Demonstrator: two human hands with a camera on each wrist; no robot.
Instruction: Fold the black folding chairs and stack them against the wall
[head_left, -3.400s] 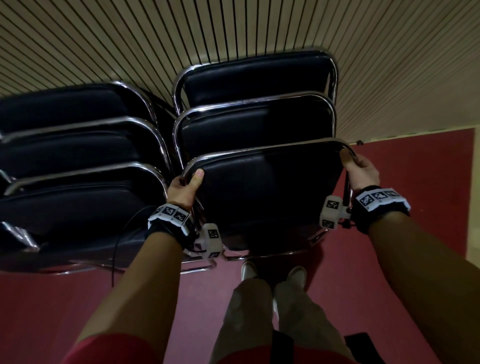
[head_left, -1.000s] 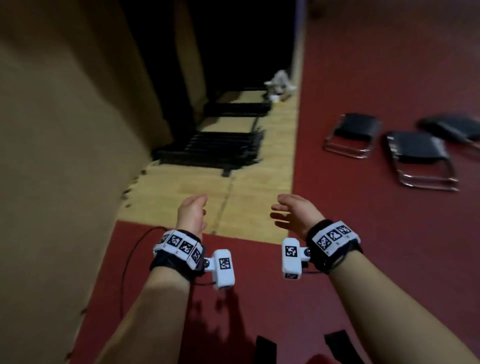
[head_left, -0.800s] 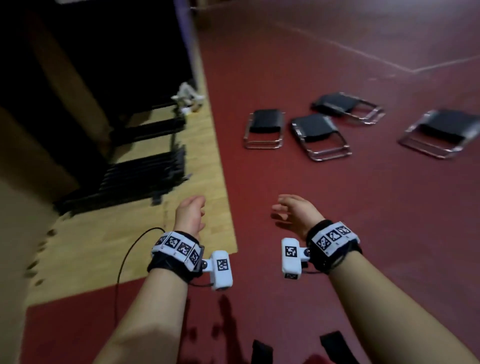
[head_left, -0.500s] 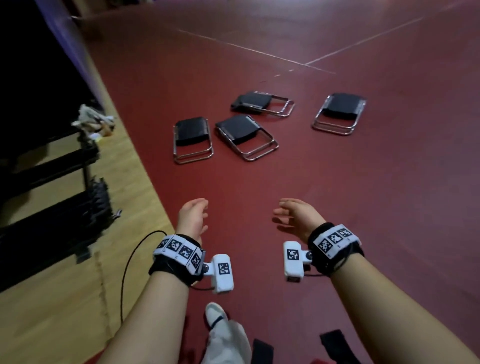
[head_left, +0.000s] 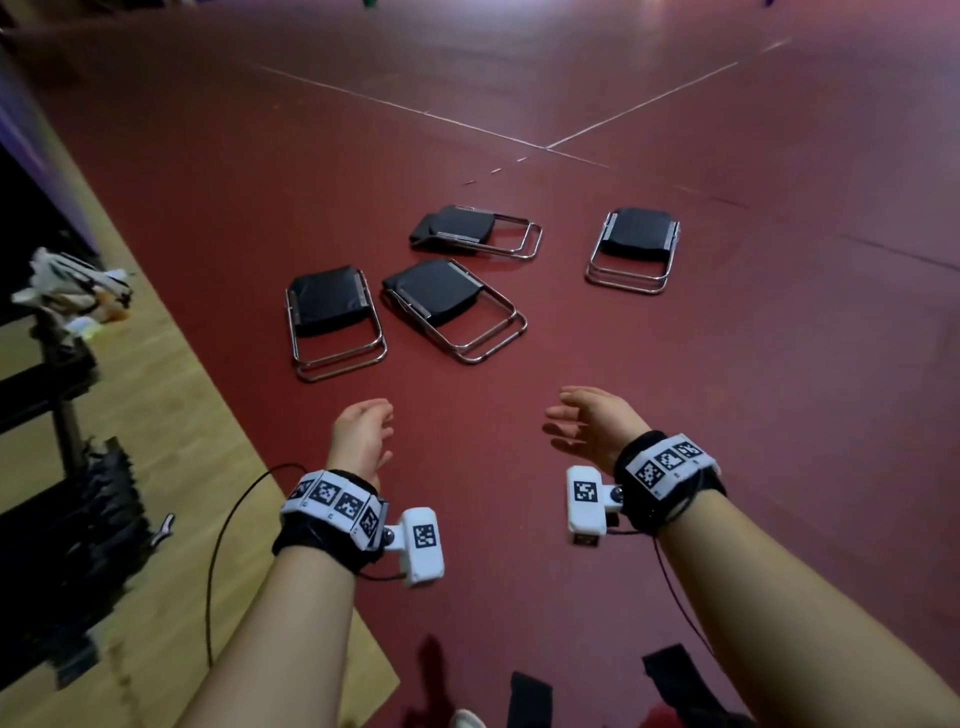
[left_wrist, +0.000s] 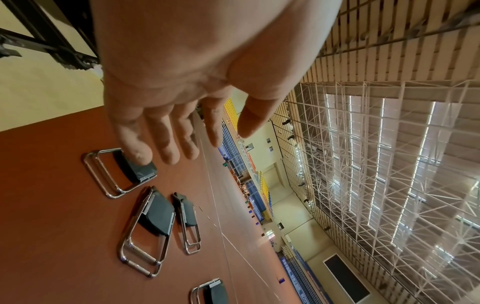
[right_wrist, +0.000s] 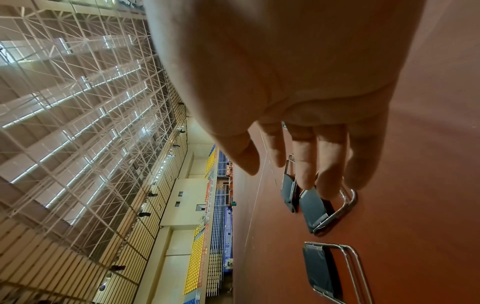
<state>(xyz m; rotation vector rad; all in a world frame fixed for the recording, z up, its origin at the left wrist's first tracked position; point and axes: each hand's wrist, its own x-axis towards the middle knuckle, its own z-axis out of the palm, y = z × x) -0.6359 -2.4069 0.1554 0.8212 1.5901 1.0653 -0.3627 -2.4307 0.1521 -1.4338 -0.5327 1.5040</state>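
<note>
four black folding chairs (head_left: 439, 291) lying folded flat on the red floor (head_left: 727, 338), well apart from the wooden strip along its left edge, left hand (head_left: 358, 439) and right hand (head_left: 597, 421) held out empty above the floor, fingers (left_wrist: 168, 142) loosely spread

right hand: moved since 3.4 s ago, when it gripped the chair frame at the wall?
Yes. The right hand has let go of the stacked chair and now hangs open and empty over the red floor, short of the folded chairs lying ahead.
</note>
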